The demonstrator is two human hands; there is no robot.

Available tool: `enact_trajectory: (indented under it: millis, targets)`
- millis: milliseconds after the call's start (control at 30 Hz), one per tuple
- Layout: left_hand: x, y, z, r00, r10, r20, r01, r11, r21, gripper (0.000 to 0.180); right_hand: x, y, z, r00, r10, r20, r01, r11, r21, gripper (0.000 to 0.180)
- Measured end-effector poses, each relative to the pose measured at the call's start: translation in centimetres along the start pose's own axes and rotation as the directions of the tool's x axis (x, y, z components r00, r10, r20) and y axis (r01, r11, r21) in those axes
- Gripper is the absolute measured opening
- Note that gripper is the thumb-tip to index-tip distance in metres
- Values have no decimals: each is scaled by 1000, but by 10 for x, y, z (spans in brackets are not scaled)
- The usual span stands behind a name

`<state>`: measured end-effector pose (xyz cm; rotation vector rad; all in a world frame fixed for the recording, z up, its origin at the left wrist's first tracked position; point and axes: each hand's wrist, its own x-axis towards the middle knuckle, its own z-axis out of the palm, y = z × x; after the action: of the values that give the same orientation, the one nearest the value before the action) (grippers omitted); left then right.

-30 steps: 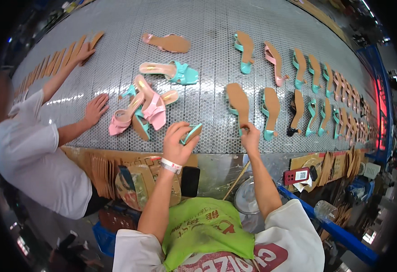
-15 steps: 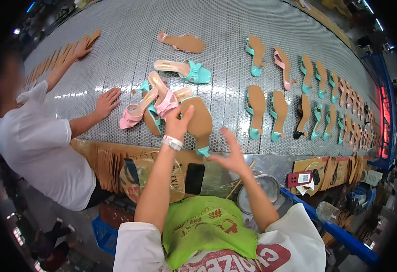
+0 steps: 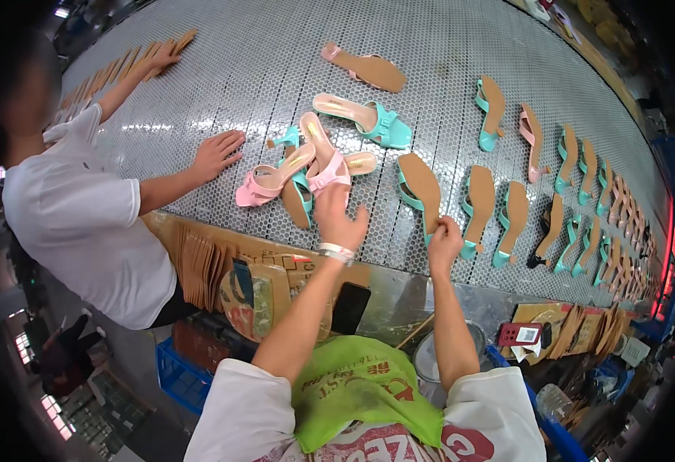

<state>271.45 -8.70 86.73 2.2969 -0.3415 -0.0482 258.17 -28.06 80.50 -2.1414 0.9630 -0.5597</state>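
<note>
You stand at a big grey metal table (image 3: 199, 69) full of tiny holes. It is wide and bends away at the edges of the view. Many shoes lie on it. On the right, teal shoes sit in rows (image 3: 584, 192) with their brown soles up, close together, all the way to the far right side. Near the middle there is a small pile of pink and teal sandals (image 3: 306, 169). At the far left corner, flat brown soles (image 3: 114, 65) lie in a line.

Your left hand (image 3: 337, 219) is over the near part of the table, just below the pile of sandals. Its fingers are bent a little and spread, and they hold nothing that you can see. Your right hand (image 3: 443, 240) is at the near edge of the table. Its fingers are pinched tight on the low end of a teal shoe with a brown sole (image 3: 422, 185). That shoe lies sole up, just right of the pile.

Another person in a white shirt (image 3: 75, 223) stands on your left. That person's one hand (image 3: 216, 152) lies flat on the table, near the pile. The other hand (image 3: 164, 54) reaches to the far soles.

The table has bare room at the top left and between the pile and the far edge. Below the near edge sit stacks of brown card pieces (image 3: 199, 262) and a black phone (image 3: 350, 306).
</note>
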Motion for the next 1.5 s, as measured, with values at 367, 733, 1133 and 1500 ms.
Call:
enact_trajectory:
  millis: [367, 733, 1133, 1500]
  targets:
    - [36, 7, 20, 973, -3, 231, -110, 875, 472, 80, 11, 19, -8, 949, -151, 276, 149, 988, 31, 38]
    - [44, 18, 34, 973, 26, 229, -130, 881, 456, 74, 9, 28, -17, 946, 319, 54, -322, 945, 63, 49]
    - [46, 14, -1, 968, 66, 242, -178, 860, 478, 74, 128, -69, 21, 965, -131, 225, 60, 953, 297, 37]
    - [94, -12, -76, 990, -76, 122, -44, 648, 760, 75, 196, -71, 127, 800, -270, 536, 458, 852, -253, 67]
